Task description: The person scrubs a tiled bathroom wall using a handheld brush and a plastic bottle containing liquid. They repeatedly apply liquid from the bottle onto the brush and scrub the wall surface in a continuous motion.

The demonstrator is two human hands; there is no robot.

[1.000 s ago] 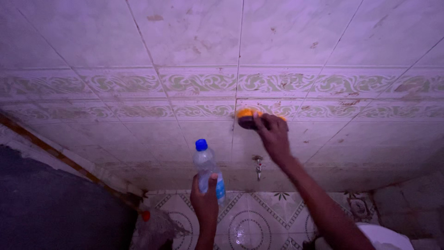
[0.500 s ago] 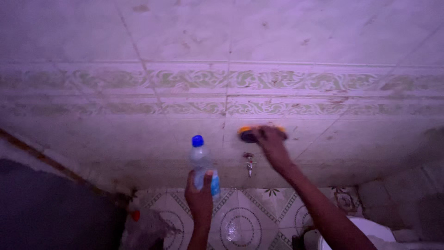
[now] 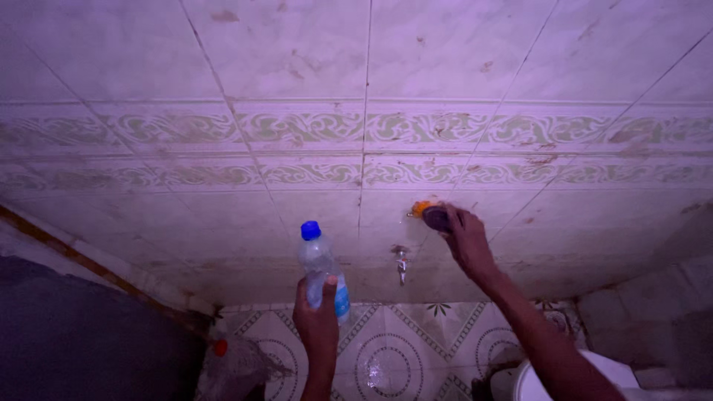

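Right hand (image 3: 466, 239) was up against the tiled wall (image 3: 297, 67), fingers curled tight over an orange scrub brush (image 3: 431, 214) and pressing it flat to the tile. Brush sat just below the green patterned border strip (image 3: 312, 128), a little right of a vertical grout line and up-right of the small metal tap (image 3: 401, 261). Only the brush's orange edge and dark underside showed; the rest was hidden under the fingers.

Left hand (image 3: 318, 319) was lower and left of centre, fingers wrapped round the lower half of a clear plastic bottle (image 3: 321, 271), thumb across the front near the blue label. Bottle stood upright, blue cap (image 3: 310, 230) on, held clear of the wall. Couldn't tell how full it was.

Hands were well apart, tap between them and set further back on the wall.

Wall tiles were pale with brown stains and specks. Floor (image 3: 386, 349) below had patterned tiles, wet and shiny near the middle. Small red object (image 3: 220, 347) lay at the floor's left edge beside a crumpled clear bag (image 3: 238, 367). White rounded fixture (image 3: 594, 375) sat at bottom right, partly behind the right forearm.
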